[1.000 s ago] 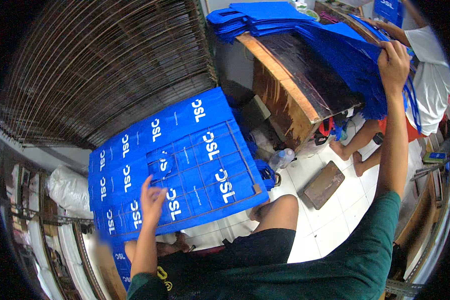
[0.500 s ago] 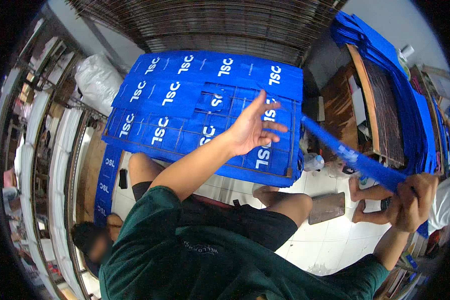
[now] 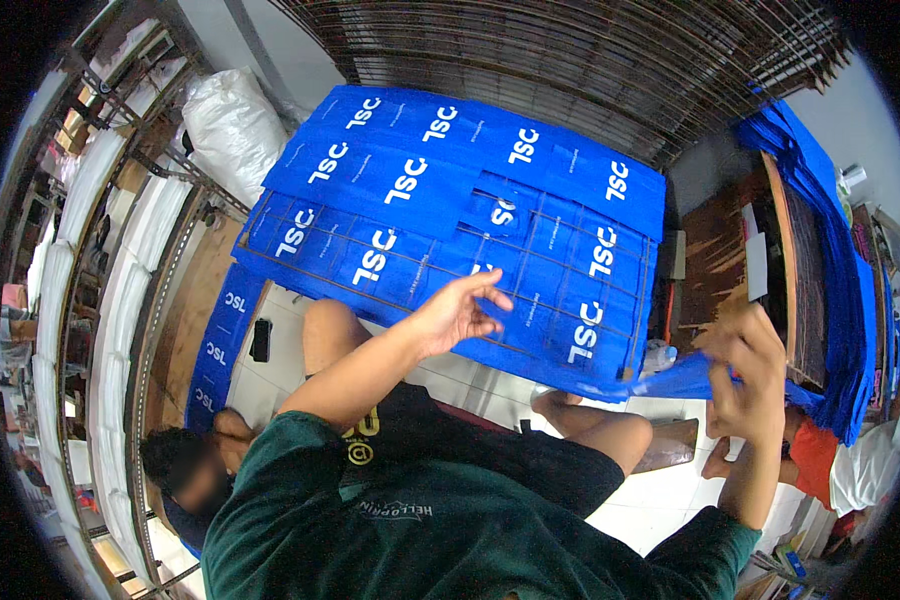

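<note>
Blue fabric sheets (image 3: 400,150) with white print lie in a broad overlapping layer in front of me. A thin wire grid (image 3: 430,262) rests over their nearer part. My left hand (image 3: 460,312) hovers over the near side of the grid, fingers loosely bent and apart, holding nothing. To the right, my right hand (image 3: 748,375) is raised with curled fingers, a little blurred. Its fingertips pinch the end of a narrow blue fabric strip (image 3: 670,378), which stretches left toward the near right corner of the grid. Motion smears the strip.
Stacked wire racks (image 3: 570,75) rise at the back. More blue sheets (image 3: 850,300) hang over a wooden frame at the right. White stacks (image 3: 120,300) fill shelves at the left, near a plastic bag (image 3: 232,125). A person (image 3: 185,475) sits low left; a phone (image 3: 261,340) lies nearby.
My right hand has moved left with the blue strip, which now hangs lower and runs flatter. My left hand has drawn back nearer to me. The view has shifted.
</note>
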`<state>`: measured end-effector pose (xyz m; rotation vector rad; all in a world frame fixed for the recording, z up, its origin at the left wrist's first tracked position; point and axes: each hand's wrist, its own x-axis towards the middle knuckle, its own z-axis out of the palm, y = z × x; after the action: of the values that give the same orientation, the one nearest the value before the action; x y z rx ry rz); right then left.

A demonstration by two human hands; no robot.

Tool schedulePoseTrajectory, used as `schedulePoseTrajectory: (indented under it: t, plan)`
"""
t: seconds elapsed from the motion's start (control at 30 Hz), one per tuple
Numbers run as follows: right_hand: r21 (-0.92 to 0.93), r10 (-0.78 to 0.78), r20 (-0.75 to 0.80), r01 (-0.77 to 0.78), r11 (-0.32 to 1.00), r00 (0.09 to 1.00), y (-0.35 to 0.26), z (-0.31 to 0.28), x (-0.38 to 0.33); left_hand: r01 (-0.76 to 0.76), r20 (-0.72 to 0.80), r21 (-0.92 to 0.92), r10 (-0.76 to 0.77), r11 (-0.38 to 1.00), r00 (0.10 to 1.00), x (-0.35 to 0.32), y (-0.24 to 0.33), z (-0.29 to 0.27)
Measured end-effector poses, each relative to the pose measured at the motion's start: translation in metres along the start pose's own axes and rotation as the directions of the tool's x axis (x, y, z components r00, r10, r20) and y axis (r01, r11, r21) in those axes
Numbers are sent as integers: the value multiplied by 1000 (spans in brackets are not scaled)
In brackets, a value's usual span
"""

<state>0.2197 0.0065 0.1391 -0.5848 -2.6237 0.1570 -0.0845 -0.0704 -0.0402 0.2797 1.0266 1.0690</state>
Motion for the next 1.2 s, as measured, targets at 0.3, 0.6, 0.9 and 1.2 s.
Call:
schedulePoseTrajectory:
  t: [0.3, 0.6, 0.9, 1.2]
  plan:
    - [-123, 237, -375, -302, 945, 896, 111, 99, 74, -504, -1, 161, 511, 849, 860, 77, 137, -40]
    - [-105, 201, -595, -323, 941, 778, 109, 245, 65, -550, -91, 676, 796, 490, 598, 99, 129, -123]
    - [-11, 404, -103, -407, 913, 909, 116, 403, 12, -81, -185, 952, 765, 296, 616, 182, 39, -228]
    - [8, 449, -141, -453, 891, 882, 118, 410, 16, -40, -210, 959, 793, 282, 572, 182, 34, -228]
